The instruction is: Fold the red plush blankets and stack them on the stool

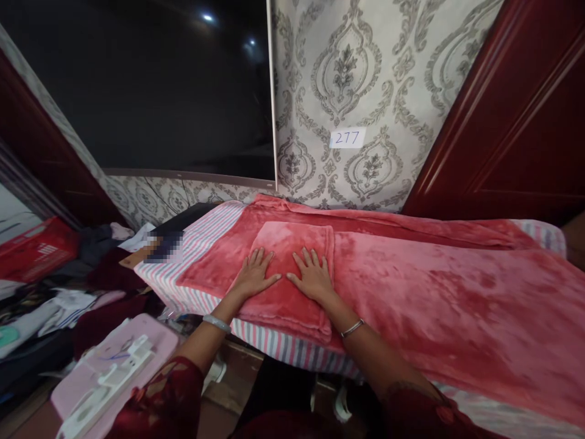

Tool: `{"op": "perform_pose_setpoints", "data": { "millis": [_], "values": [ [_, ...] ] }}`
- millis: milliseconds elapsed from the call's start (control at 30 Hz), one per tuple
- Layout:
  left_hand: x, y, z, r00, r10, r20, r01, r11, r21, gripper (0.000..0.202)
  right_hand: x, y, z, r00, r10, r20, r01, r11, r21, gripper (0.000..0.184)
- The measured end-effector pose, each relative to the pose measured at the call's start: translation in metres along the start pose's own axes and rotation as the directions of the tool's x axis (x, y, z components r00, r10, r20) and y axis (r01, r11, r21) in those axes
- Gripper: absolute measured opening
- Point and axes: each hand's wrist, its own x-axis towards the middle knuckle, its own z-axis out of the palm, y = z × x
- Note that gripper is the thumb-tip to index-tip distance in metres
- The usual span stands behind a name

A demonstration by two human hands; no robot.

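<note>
A folded pink fleece cloth (292, 244) lies on a larger pink-red blanket (457, 292) that is spread over a striped pad (201, 241). My left hand (253, 275) rests flat on the folded cloth's left part, fingers spread, holding nothing. My right hand (313, 274) lies flat beside it on the same cloth, fingers stretched out. The two thumbs nearly meet at the middle. A bracelet sits on each wrist.
A large dark screen (150, 85) hangs on the patterned wall with a paper label (347, 138) reading 277. Dark red wooden panel (516, 122) at right. Piled clothes (68, 286) and a red crate (36, 247) at left, a pink-and-white device (114, 366) below.
</note>
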Motion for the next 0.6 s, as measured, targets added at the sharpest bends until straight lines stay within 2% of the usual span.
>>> {"op": "perform_pose_setpoints", "data": {
  "millis": [100,167,267,333,433,600],
  "values": [
    [0.008,-0.007,-0.007,0.998,0.021,0.053,-0.020,0.999,-0.026,0.083,0.006,0.005,-0.012,0.999,-0.025,0.027,0.024,0.999,0.029,0.068],
    [0.022,-0.007,-0.017,0.999,0.029,0.045,-0.027,0.999,-0.047,0.073,0.018,0.009,-0.026,0.999,-0.036,0.004,0.036,0.999,0.040,0.060],
    [0.055,0.005,-0.032,0.996,0.073,-0.045,-0.075,0.996,-0.055,0.058,0.043,0.018,-0.047,0.997,0.004,-0.072,-0.004,1.000,0.008,0.053],
    [0.078,0.018,-0.036,0.993,0.099,-0.061,-0.102,0.994,-0.037,0.058,0.058,0.025,-0.051,0.992,0.059,-0.111,-0.064,0.997,-0.042,0.055],
    [0.099,0.034,-0.025,0.997,0.078,-0.019,-0.078,0.997,0.014,0.063,0.069,0.038,-0.039,0.988,0.125,-0.094,-0.133,0.987,-0.086,0.062],
    [0.100,0.033,0.008,0.997,0.036,-0.073,-0.029,0.995,0.092,0.064,0.066,0.056,-0.009,0.984,0.171,-0.050,-0.173,0.983,-0.054,0.068]
  ]
}}
